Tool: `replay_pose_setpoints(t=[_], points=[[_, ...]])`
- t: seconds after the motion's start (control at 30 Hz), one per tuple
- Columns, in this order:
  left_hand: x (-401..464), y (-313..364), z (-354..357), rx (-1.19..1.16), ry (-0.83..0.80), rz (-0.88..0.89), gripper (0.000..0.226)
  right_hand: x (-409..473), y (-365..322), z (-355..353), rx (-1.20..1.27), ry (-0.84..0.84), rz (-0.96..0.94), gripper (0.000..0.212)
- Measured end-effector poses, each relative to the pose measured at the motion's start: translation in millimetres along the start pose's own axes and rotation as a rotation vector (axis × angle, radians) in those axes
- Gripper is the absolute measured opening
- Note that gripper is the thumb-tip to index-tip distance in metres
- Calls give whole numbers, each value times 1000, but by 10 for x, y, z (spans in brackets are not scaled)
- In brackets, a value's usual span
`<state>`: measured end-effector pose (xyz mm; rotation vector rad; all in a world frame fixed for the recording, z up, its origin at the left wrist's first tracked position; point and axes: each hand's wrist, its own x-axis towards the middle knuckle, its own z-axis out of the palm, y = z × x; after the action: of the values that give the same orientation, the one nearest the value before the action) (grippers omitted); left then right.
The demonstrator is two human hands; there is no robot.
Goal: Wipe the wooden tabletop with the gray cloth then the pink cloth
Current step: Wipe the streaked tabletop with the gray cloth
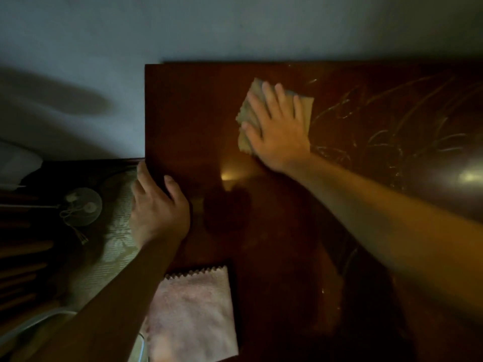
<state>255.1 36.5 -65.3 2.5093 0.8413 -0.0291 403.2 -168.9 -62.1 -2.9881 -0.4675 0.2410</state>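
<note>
A small fan (81,206) is lying at 9 o'clock beside the table. The left hand (156,210) is gripping the wooden tabletop (274,231) edge; the pink cloth (193,314) is lying at 6 o'clock. The right hand (277,126), fingers straight, is pressing the gray cloth (304,108) at 12 o'clock. Smears are showing at 2 o'clock, under a pale wall (235,27).

I see no readable txt, labels, brands or nos. anywhere in my view; it's dim and blurry, so nothing legible at any clock position.
</note>
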Motion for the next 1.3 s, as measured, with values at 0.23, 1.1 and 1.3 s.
replay_pose_setpoints(t=[0.23,1.1,1.3], points=[[-24,-21,20,100,93,80,54,-905,-132,203,-8,13,-135,69],[-152,998,622,273,95,317,55,610,502,-133,-39,70,-27,68],[-162,972,644,272,101,330,54,-515,431,91,-13,110,-79,76]])
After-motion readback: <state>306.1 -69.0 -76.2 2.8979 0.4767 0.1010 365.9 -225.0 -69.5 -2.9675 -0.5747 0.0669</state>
